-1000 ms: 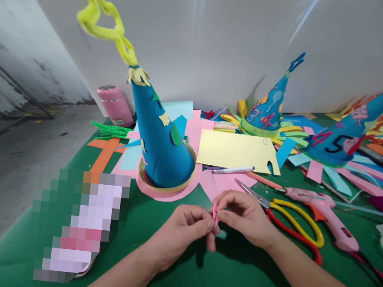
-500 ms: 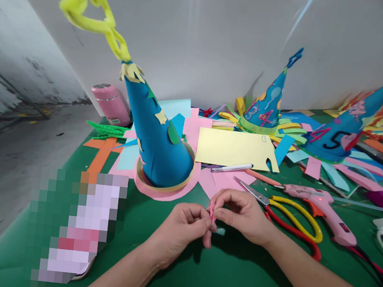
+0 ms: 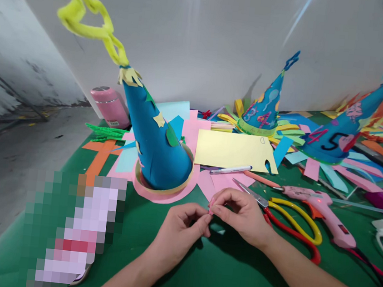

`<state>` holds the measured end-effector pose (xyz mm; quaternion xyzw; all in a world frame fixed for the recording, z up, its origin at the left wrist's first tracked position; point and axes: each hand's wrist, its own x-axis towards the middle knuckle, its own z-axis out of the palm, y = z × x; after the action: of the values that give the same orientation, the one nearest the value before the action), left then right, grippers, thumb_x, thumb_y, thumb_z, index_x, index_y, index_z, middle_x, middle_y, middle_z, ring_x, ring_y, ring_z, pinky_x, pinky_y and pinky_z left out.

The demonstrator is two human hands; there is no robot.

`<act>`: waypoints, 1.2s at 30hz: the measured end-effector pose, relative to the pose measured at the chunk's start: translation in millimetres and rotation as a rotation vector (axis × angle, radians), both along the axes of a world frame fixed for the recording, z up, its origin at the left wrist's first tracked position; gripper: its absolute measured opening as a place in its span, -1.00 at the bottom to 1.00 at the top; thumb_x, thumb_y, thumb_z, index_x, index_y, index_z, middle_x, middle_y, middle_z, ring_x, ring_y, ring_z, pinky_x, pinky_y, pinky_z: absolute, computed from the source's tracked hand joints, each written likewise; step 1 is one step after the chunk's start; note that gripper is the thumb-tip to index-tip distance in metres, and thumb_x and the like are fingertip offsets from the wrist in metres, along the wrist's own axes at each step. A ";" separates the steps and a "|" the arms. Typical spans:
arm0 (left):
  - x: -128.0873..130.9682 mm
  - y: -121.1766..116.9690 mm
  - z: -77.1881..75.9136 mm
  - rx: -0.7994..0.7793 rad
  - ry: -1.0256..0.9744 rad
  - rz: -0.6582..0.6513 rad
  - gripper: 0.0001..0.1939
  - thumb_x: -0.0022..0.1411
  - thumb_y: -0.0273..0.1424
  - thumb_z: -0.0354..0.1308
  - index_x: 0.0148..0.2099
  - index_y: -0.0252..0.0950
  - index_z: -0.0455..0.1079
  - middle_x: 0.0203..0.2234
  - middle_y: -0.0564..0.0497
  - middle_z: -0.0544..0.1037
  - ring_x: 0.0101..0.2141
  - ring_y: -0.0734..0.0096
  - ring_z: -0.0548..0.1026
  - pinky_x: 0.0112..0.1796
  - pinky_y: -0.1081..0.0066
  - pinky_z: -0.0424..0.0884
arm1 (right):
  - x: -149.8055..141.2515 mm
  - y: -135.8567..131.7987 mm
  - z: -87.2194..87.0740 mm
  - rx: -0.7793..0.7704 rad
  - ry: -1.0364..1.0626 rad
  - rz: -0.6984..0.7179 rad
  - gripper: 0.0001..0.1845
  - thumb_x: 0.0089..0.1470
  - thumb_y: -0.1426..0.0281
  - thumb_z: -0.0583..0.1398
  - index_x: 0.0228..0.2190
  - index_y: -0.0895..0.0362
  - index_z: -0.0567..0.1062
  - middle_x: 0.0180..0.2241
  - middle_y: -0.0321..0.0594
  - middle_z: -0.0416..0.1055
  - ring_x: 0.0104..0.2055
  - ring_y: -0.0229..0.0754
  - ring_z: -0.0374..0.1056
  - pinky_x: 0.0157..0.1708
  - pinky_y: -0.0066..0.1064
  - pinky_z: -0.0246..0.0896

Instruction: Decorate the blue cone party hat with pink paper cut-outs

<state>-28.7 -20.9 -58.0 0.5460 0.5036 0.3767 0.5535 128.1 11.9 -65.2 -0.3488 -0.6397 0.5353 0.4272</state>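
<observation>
Between the fingertips of both hands is a small pink paper piece (image 3: 211,205), mostly hidden by the fingers. My left hand (image 3: 182,227) pinches its lower end, and my right hand (image 3: 238,214) pinches it from the other side. Just beyond my hands stands a blue paper cone hat (image 3: 163,154) with a pink and cream brim, stuck-on stars and a yellow pipe-cleaner chain at its tip. Scissors (image 3: 307,215) with yellow and red handles lie beside my right hand. A small pale blue scrap (image 3: 218,229) rests on the table below the fingers.
A pink glue gun (image 3: 328,210) with a lit red light lies at the right. Behind are a cream card (image 3: 235,151), a pen (image 3: 231,169) and two more decorated cone hats, one (image 3: 263,107) farther back. A pink bottle (image 3: 109,107) and a blurred-out object (image 3: 82,232) are at left.
The pink piece has turned between the fingers and shows less. My left fingers have curled in closer to my right ones. The whole view has shifted slightly.
</observation>
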 end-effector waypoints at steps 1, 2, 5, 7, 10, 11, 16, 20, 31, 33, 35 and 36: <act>-0.3 -0.1 -0.2 0.001 0.004 0.001 -0.78 0.09 -0.31 0.09 -0.50 -0.35 0.37 -0.68 0.08 0.39 -0.59 0.53 0.29 -0.52 0.51 0.20 | -0.3 -0.3 0.1 -0.007 -0.002 -0.007 -0.92 -0.06 0.39 0.19 -0.51 0.15 0.41 -0.49 -0.26 0.39 -0.40 -0.26 0.30 -0.40 -0.41 0.20; -0.7 -0.1 -0.5 0.004 0.007 0.003 -0.78 0.10 -0.32 0.08 -0.51 -0.34 0.37 -0.68 0.08 0.39 -0.59 0.53 0.29 -0.52 0.51 0.20 | -0.6 -0.7 0.2 -0.013 -0.003 -0.013 -0.92 -0.06 0.39 0.19 -0.51 0.15 0.41 -0.49 -0.26 0.39 -0.41 -0.26 0.30 -0.40 -0.41 0.21; -1.3 -0.1 -1.4 0.009 0.006 0.005 -0.78 0.09 -0.32 0.09 -0.53 -0.34 0.36 -0.68 0.08 0.39 -0.59 0.53 0.29 -0.52 0.51 0.21 | -1.2 -1.9 0.4 -0.033 -0.003 -0.021 -0.92 -0.06 0.40 0.20 -0.52 0.15 0.41 -0.49 -0.26 0.39 -0.42 -0.26 0.29 -0.41 -0.42 0.21; -1.1 0.0 -1.5 -0.004 -0.005 0.014 -0.78 0.08 -0.32 0.10 -0.53 -0.34 0.35 -0.68 0.08 0.39 -0.59 0.53 0.29 -0.53 0.51 0.21 | -1.3 -2.3 0.3 -0.051 0.006 -0.022 -0.91 -0.07 0.39 0.20 -0.51 0.16 0.41 -0.48 -0.26 0.39 -0.43 -0.27 0.29 -0.42 -0.43 0.21; 0.2 0.2 -0.5 -0.059 -0.053 0.027 -0.80 0.04 -0.31 0.13 -0.51 -0.34 0.36 -0.69 0.08 0.40 -0.60 0.53 0.29 -0.53 0.51 0.22 | -1.5 -1.6 -0.1 -0.086 0.024 -0.022 -0.90 -0.07 0.39 0.21 -0.51 0.16 0.41 -0.49 -0.27 0.38 -0.44 -0.28 0.29 -0.44 -0.44 0.22; 0.9 0.3 0.1 -0.082 -0.074 0.028 -0.81 0.03 -0.31 0.14 -0.50 -0.35 0.36 -0.69 0.08 0.41 -0.60 0.53 0.30 -0.53 0.52 0.22 | -1.6 -0.9 -0.4 -0.097 0.035 -0.020 -0.90 -0.07 0.39 0.21 -0.51 0.17 0.40 -0.50 -0.27 0.38 -0.45 -0.29 0.30 -0.44 -0.45 0.23; 3.7 0.1 2.7 -0.147 -0.160 0.063 -0.84 -0.05 -0.35 0.20 -0.44 -0.35 0.37 -0.68 0.08 0.42 -0.60 0.52 0.33 -0.54 0.51 0.24 | -2.1 1.7 -1.9 -0.126 0.128 -0.026 -0.92 -0.07 0.40 0.21 -0.51 0.15 0.41 -0.51 -0.29 0.38 -0.46 -0.30 0.32 -0.44 -0.45 0.27; 2.4 0.1 3.0 -0.116 -0.171 0.105 -0.84 -0.03 -0.34 0.20 -0.45 -0.35 0.39 -0.68 0.07 0.43 -0.60 0.53 0.34 -0.54 0.52 0.24 | -0.9 -0.5 -0.8 0.065 0.106 -0.038 -0.99 -0.06 0.45 0.21 -0.49 0.12 0.45 -0.42 -0.23 0.43 -0.34 -0.23 0.35 -0.34 -0.38 0.28; 1.8 -1.6 7.1 -0.063 -0.281 0.191 -0.88 -0.03 -0.42 0.19 -0.38 -0.35 0.43 -0.63 0.04 0.47 -0.56 0.48 0.39 -0.49 0.49 0.30 | 7.5 1.0 0.7 0.686 -0.209 -0.043 -0.77 -0.04 0.58 0.16 -0.31 0.08 0.47 -0.31 -0.17 0.44 -0.25 -0.21 0.36 -0.29 -0.38 0.31; 2.4 -1.6 7.9 -0.067 -0.306 0.189 -0.88 -0.03 -0.41 0.19 -0.39 -0.36 0.43 -0.63 0.03 0.48 -0.55 0.47 0.39 -0.47 0.47 0.30 | 8.8 1.7 -0.2 0.764 -0.261 -0.050 -0.76 -0.03 0.57 0.15 -0.29 0.08 0.45 -0.31 -0.16 0.44 -0.25 -0.21 0.35 -0.29 -0.36 0.30; 2.7 -0.9 8.0 -0.087 -0.331 0.189 -0.87 -0.03 -0.40 0.20 -0.40 -0.37 0.44 -0.63 0.02 0.48 -0.55 0.47 0.38 -0.48 0.47 0.29 | 9.7 1.6 0.1 0.846 -0.309 -0.057 -0.76 -0.02 0.57 0.15 -0.27 0.08 0.44 -0.30 -0.15 0.45 -0.24 -0.21 0.35 -0.29 -0.35 0.29; 2.7 -0.3 7.8 -0.100 -0.346 0.190 -0.87 -0.03 -0.40 0.20 -0.40 -0.38 0.45 -0.63 0.01 0.47 -0.55 0.47 0.37 -0.48 0.48 0.28 | 9.9 1.4 0.6 0.886 -0.330 -0.060 -0.76 -0.03 0.57 0.15 -0.27 0.09 0.44 -0.30 -0.15 0.46 -0.24 -0.21 0.35 -0.29 -0.35 0.29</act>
<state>-26.1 -21.2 -50.1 0.3952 0.4683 0.4900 0.6200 138.0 13.3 -64.6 -0.2318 -0.8555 0.1355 0.4427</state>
